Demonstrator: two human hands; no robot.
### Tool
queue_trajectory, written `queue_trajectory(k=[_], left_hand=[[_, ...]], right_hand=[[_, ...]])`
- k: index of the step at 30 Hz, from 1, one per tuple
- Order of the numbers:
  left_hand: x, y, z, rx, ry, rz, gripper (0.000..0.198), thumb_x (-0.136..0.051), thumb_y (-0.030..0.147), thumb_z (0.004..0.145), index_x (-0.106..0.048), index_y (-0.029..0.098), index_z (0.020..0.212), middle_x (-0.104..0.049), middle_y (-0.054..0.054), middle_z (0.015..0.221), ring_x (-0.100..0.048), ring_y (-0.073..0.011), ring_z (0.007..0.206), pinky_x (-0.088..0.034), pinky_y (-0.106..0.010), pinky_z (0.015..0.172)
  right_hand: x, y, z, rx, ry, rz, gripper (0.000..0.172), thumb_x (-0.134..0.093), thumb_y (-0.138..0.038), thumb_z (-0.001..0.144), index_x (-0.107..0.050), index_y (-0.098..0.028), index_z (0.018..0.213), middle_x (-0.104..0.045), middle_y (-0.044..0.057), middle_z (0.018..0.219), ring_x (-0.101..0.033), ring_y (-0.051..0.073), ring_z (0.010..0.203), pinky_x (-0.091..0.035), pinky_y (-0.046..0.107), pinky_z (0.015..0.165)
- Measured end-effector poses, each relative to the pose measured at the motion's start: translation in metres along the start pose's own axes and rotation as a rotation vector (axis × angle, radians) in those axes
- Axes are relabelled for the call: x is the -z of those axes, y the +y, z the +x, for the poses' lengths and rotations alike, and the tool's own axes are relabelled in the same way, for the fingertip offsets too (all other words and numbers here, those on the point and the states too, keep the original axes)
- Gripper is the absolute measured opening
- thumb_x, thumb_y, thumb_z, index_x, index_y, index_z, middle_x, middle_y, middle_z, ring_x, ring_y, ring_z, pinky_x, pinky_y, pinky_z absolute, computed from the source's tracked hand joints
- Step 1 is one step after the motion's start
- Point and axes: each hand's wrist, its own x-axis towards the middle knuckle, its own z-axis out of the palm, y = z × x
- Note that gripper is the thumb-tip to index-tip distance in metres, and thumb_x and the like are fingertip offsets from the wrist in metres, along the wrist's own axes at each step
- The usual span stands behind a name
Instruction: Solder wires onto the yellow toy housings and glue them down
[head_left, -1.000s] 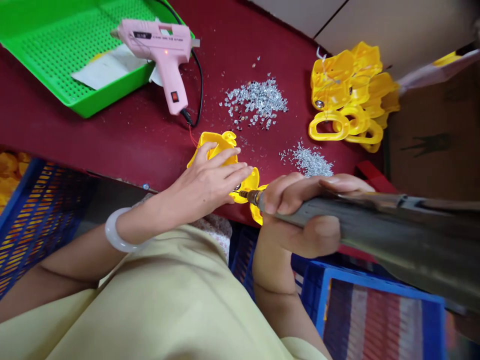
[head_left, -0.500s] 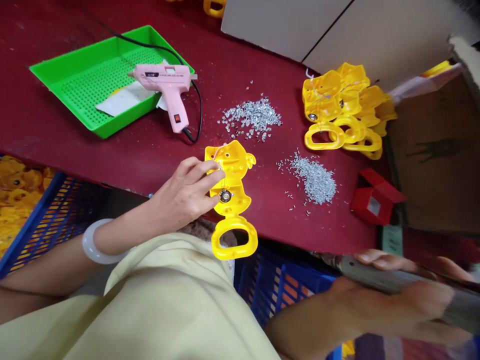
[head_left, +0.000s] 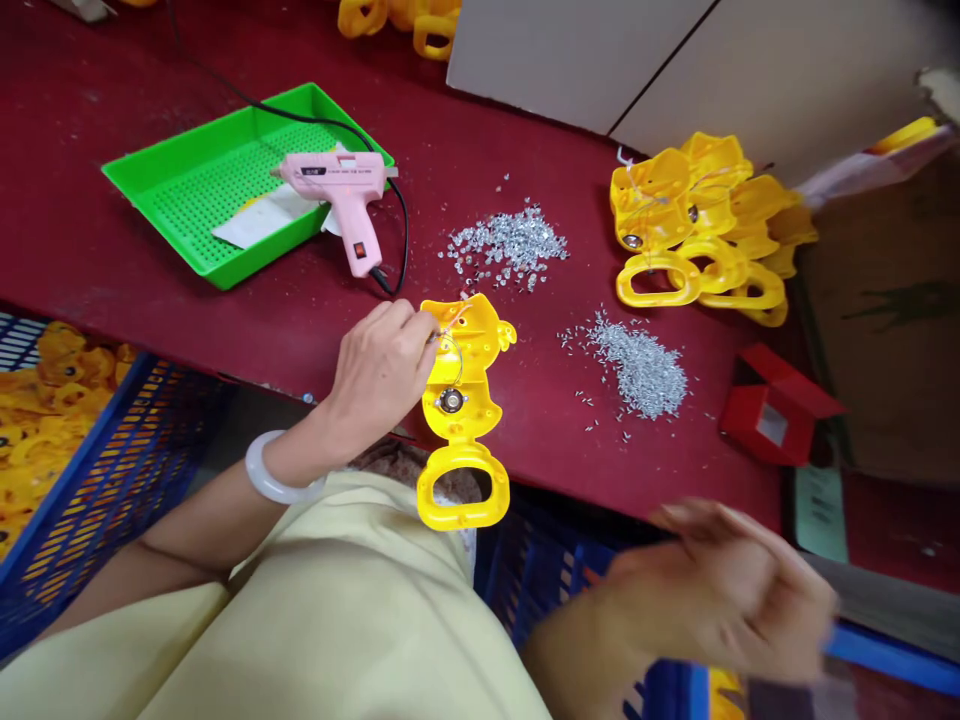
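Observation:
My left hand (head_left: pixel 386 370), with a white bangle on its wrist, is closed at the left edge of a yellow plastic toy shell (head_left: pixel 480 335). Inside the shell are thin wires and a small round dark-rimmed metal part (head_left: pixel 451 400); its looped handle points toward my body at the table's front edge. Whether the fingers also pinch a wire is hidden. My right hand (head_left: pixel 739 590) is at the lower right, away from the shell and smeared by motion. Its fingers look bent, but I cannot make out anything in them.
Screws lie in a pile (head_left: pixel 649 370) beside a heap of small clear pieces (head_left: pixel 517 240). A pink glue gun (head_left: pixel 349 200) rests against a green tray (head_left: pixel 225 270). Yellow shells (head_left: pixel 652 200) are stacked at right near a red box (head_left: pixel 772 410). Blue crates (head_left: pixel 112 500) stand below.
A long grey tool was at my right hand; now that hand is further left without it visible. My left fingers have drawn from over the shell to a pinch at its edge.

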Motion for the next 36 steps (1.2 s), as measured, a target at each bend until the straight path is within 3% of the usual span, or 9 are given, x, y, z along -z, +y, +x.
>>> queue_trajectory(k=[2,5,8,11,17,24,28,32,36], left_hand=[[0.000,0.002,0.001,-0.040,0.016,0.008,0.015,-0.050,0.018,0.092,-0.063,0.016,0.088,-0.061,-0.005,0.083,-0.056,-0.0192,0.079,-0.041,-0.031,0.067],[0.000,0.005,0.001,-0.098,0.067,0.017,0.017,-0.049,0.017,0.093,-0.065,0.016,0.086,-0.062,-0.005,0.081,-0.056,-0.0185,0.078,-0.042,-0.030,0.068],[-0.002,0.006,-0.001,-0.129,0.088,-0.087,0.018,-0.049,0.016,0.093,-0.065,0.014,0.088,-0.063,-0.007,0.083,-0.058,-0.0189,0.081,-0.045,-0.031,0.071],[-0.005,0.005,-0.003,-0.129,0.123,-0.231,0.018,-0.048,0.015,0.093,-0.066,0.011,0.095,-0.065,-0.008,0.086,-0.061,-0.0191,0.085,-0.049,-0.031,0.075],[-0.011,0.004,-0.005,-0.100,0.128,-0.290,0.018,-0.049,0.014,0.093,-0.066,0.013,0.098,-0.069,-0.007,0.088,-0.063,-0.0179,0.084,-0.051,-0.031,0.077],[-0.012,0.006,-0.003,-0.079,0.079,-0.268,0.018,-0.049,0.013,0.090,-0.067,0.014,0.094,-0.070,-0.006,0.083,-0.064,-0.0178,0.077,-0.052,-0.030,0.071],[-0.012,0.007,-0.003,0.013,0.050,-0.346,0.021,-0.051,0.009,0.087,-0.064,0.016,0.103,-0.073,-0.005,0.089,-0.067,-0.0148,0.075,-0.052,-0.026,0.068],[-0.010,0.009,-0.001,0.090,0.016,-0.407,0.018,-0.054,0.010,0.085,-0.063,0.016,0.098,-0.074,-0.003,0.086,-0.068,-0.0125,0.066,-0.050,-0.022,0.060],[-0.006,0.012,0.000,0.152,-0.018,-0.453,0.017,-0.054,0.011,0.085,-0.063,0.016,0.098,-0.075,-0.003,0.083,-0.066,-0.0116,0.059,-0.045,-0.020,0.053]], right_hand=[[-0.032,-0.003,-0.006,0.004,-0.054,0.085,0.006,-0.065,-0.032,0.082,-0.070,-0.029,0.080,-0.063,-0.001,0.067,-0.060,0.017,0.055,-0.050,0.039,0.052],[-0.068,-0.006,-0.005,-0.009,-0.404,0.124,0.010,-0.062,-0.029,0.086,-0.070,-0.025,0.091,-0.068,0.000,0.076,-0.065,0.014,0.063,-0.054,0.031,0.059],[-0.089,-0.012,0.002,0.132,-0.660,0.118,0.013,-0.059,-0.026,0.089,-0.068,-0.023,0.097,-0.070,0.002,0.088,-0.066,0.014,0.075,-0.055,0.029,0.068],[-0.102,-0.019,0.006,0.292,-0.817,0.097,0.012,-0.056,-0.022,0.091,-0.067,-0.020,0.094,-0.070,0.004,0.090,-0.066,0.014,0.080,-0.056,0.029,0.074],[-0.123,-0.019,0.005,0.373,-0.835,0.083,0.024,-0.048,-0.016,0.092,-0.068,-0.020,0.106,-0.072,0.007,0.108,-0.068,0.017,0.100,-0.054,0.032,0.091],[-0.128,-0.017,0.006,0.322,-0.870,0.102,0.036,-0.045,-0.009,0.089,-0.067,-0.024,0.113,-0.074,0.005,0.105,-0.070,0.016,0.091,-0.055,0.030,0.082],[-0.127,-0.022,0.005,0.282,-0.826,0.063,0.025,-0.049,-0.014,0.090,-0.069,-0.022,0.103,-0.072,0.005,0.096,-0.067,0.016,0.086,-0.053,0.031,0.077],[-0.124,-0.025,0.003,0.242,-0.811,-0.053,0.011,-0.058,-0.021,0.088,-0.068,-0.020,0.092,-0.071,0.003,0.089,-0.064,0.015,0.076,-0.047,0.028,0.068],[-0.123,-0.026,0.000,0.293,-0.818,-0.197,0.015,-0.058,-0.030,0.090,-0.069,-0.020,0.089,-0.069,0.003,0.085,-0.060,0.014,0.069,-0.042,0.028,0.063]])
